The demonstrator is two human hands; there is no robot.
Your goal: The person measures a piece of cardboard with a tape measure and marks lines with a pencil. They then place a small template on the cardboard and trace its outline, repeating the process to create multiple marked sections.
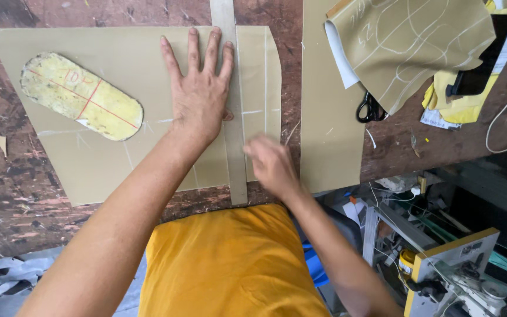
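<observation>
Tan sheet (89, 158) of smooth matte material, roughly rectangular with a clipped top-right corner, lies flat on the worktable (7, 199), faint white chalk lines across it. Long flat grey-tan ruler (234, 117) lies on the sheet's right part, running from the table's far edge to past the sheet's near edge. Left hand (198, 97) is flat on the sheet, palm down, fingers spread and straight, fingertips touching the ruler's left edge, pressing rather than gripping anything. Right hand (271, 164) sits just right of the ruler at the sheet's lower right corner, motion-blurred, fingers curled inward; cannot tell whether it holds something. Both forearms bare, reaching in from the near side. On the sheet's left part lies an oval yellow template (83, 104), worn and scuffed, crossed by red lines. Right of the sheet, a second tan strip (330, 117) lies apart from it across a gap of bare table. Further right of that, a folded tan piece with white curved outlines (412, 47), black scissors (371, 108) under its edge, yellow scraps (459, 100). Table surface is dark brown, mottled, scratched and stained. Below the sheet, near edge, orange shirt (230, 264). Right of the table, a cluttered machine with yellow-edged housing (447, 264) and cables.
</observation>
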